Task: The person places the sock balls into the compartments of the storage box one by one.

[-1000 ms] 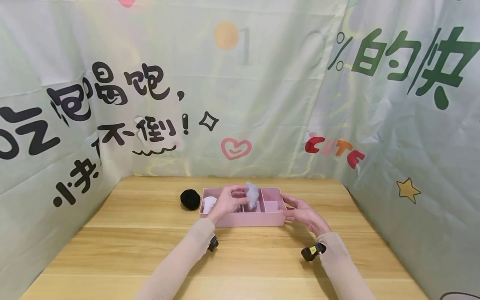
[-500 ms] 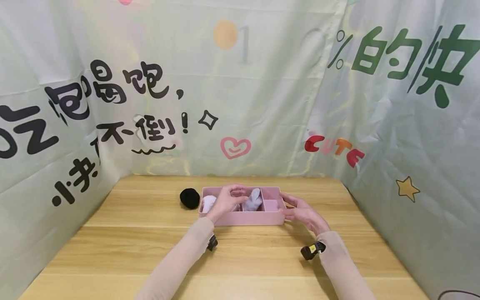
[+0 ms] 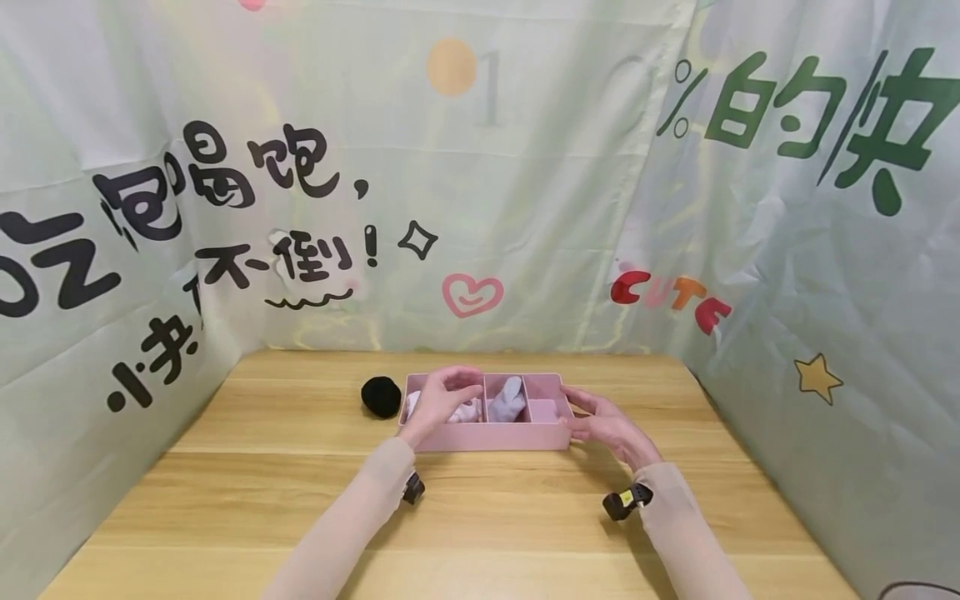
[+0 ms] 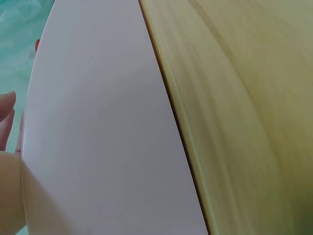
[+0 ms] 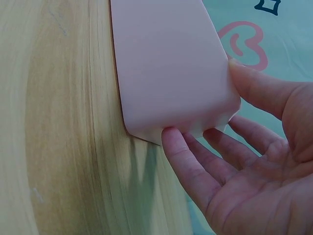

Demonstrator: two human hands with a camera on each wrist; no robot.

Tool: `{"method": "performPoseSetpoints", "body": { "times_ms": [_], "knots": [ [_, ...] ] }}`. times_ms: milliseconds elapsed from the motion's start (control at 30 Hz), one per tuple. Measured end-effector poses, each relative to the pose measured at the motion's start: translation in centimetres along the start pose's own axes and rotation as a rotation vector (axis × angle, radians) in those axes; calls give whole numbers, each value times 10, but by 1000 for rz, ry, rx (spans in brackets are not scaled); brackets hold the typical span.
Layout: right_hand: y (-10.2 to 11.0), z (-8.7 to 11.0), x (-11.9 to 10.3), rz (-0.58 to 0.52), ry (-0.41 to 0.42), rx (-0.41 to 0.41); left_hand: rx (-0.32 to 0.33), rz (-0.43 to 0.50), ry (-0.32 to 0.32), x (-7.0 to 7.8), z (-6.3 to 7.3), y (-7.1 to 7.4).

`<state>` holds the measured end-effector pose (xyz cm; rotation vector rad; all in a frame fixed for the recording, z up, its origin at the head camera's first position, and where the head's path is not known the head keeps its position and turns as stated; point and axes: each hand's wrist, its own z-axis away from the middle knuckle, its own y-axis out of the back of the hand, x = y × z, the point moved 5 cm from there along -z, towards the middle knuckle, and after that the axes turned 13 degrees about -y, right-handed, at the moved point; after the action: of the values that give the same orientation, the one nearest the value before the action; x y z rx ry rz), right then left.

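Note:
A long pink divided box sits on the table. My left hand is over its left part, fingers loosely bent with nothing visible in them, partly hiding that side. Beneath it are a pale patterned cloth bundle and a white bundle. A grey soft bundle, like a rolled sock, lies in the compartment right of the hand. My right hand holds the box's right end. In the right wrist view, the thumb is at the rim and the fingers lie against the end wall.
A round black bundle lies on the wooden table, just left of the box. In the rightmost compartment shows a pale pink block-like shape. Printed cloth walls enclose the table at the back and sides.
My left hand has lowered the grey bundle into a compartment, let go of it and moved left over the patterned bundle. The right hand has stayed at the box's end.

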<state>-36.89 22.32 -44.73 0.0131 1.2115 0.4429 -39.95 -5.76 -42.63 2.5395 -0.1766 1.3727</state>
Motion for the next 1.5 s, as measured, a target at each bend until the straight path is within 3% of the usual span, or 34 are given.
{"method": "performPoseSetpoints", "body": {
  "times_ms": [267,500,833,1067,1233,1500],
  "knots": [
    [1,0,2,-3,0,-1,75,-23,47,2,8,18],
    [1,0,1,2,-9,11,98,-61,53,0,13,34],
    [1,0,2,-12,-8,18,146,-20,-3,2,19,48],
    [2,-1,3,-6,-11,20,167,-27,4,3,25,60],
    [0,-1,3,-7,-19,17,218,-49,18,0,31,72],
    [0,-2,1,-4,-8,-1,309,0,67,-3,37,91]
  ]
}}
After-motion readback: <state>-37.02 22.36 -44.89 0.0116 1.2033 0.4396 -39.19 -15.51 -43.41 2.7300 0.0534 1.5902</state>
